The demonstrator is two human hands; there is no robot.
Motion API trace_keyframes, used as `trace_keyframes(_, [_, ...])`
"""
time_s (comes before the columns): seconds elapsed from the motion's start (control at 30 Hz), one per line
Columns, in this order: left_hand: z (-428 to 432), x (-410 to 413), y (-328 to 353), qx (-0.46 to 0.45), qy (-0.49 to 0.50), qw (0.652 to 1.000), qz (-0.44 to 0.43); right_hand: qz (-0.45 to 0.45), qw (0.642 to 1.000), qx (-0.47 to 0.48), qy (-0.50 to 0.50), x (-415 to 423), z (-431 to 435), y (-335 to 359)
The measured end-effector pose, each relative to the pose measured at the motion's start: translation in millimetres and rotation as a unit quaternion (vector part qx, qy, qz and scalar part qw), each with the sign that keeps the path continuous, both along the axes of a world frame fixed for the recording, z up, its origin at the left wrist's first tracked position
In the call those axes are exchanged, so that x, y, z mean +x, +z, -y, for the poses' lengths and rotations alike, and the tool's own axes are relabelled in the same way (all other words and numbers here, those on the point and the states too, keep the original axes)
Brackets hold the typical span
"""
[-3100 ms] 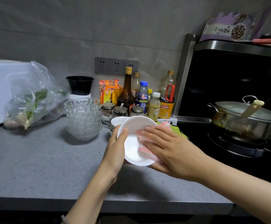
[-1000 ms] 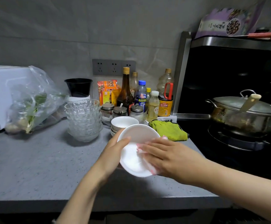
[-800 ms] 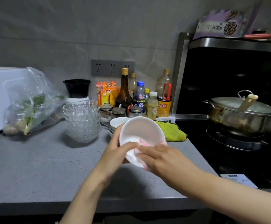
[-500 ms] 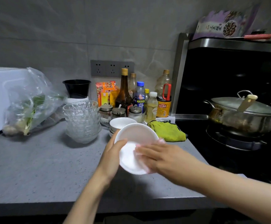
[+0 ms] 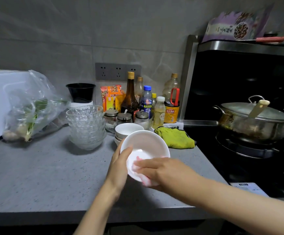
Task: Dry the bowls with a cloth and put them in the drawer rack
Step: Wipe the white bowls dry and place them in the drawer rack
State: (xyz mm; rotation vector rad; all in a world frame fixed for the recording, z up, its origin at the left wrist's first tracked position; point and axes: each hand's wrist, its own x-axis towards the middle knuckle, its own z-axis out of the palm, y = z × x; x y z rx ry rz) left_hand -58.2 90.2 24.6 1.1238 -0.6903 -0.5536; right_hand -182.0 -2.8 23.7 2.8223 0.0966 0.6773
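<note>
Left hand [image 5: 120, 165] grips the near-left rim of a round white ceramic bowl [image 5: 144, 145], thumb hooked over the edge, and holds it tilted above the front of the grey speckled countertop [image 5: 44, 175]. Right hand [image 5: 161, 172] lies across the bowl's lower rim, fingers fairly flat, pressing a pink-and-white cloth [image 5: 138, 159] against the inner wall; a fold of the cloth also shows below the rim (the thumb is hidden, so any pinch from outside cannot be confirmed). Both hands are thus together on the one bowl.

Judgement: the drying step is in hand, on the interior. Just behind, a short stack of white ceramic bowls [image 5: 128, 129] waits on the counter, and to its left stands a taller stack of clear patterned glass bowls [image 5: 86, 126]. The task appears to be at an early stage.

Next move, as assessed: wipe round the remaining wall and the outside, then carry the bowl to the drawer rack. The rack is not in view, so the drawer may need opening with a freed hand.
</note>
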Motion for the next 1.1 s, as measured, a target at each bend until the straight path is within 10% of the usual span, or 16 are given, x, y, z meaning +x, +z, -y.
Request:
trace_keyframes(0.13, [-5.9, 22.1, 0.8, 0.079, -0.149, 0.986, 0.011, -0.045, 0.979, -0.2, -0.003, -15.4, 22.8, 23.7])
trace_keyframes(0.43, [10.4, -12.6, -5.3, -0.058, 0.008, 0.998, 0.012, 0.031, 0.996, 0.037, -0.078, 2.3, -16.2, 3.1])
trace_keyframes(0.6, [0.2, 13.3, 5.0, 0.052, -0.172, 0.982, 0.065, -0.104, 0.941, -0.32, -0.033, -25.0, 27.2, 35.1])
trace_keyframes(0.73, [-2.5, 21.4, 1.9, 0.172, -0.277, 0.943, 0.063, -0.189, 0.891, -0.41, -0.043, -32.0, 33.2, 62.7])
trace_keyframes(1.1, [-10.7, 20.9, -4.9, 0.151, -0.27, 0.95, 0.03, -0.206, 0.956, -0.201, -0.051, -44.2, 25.8, 45.2])
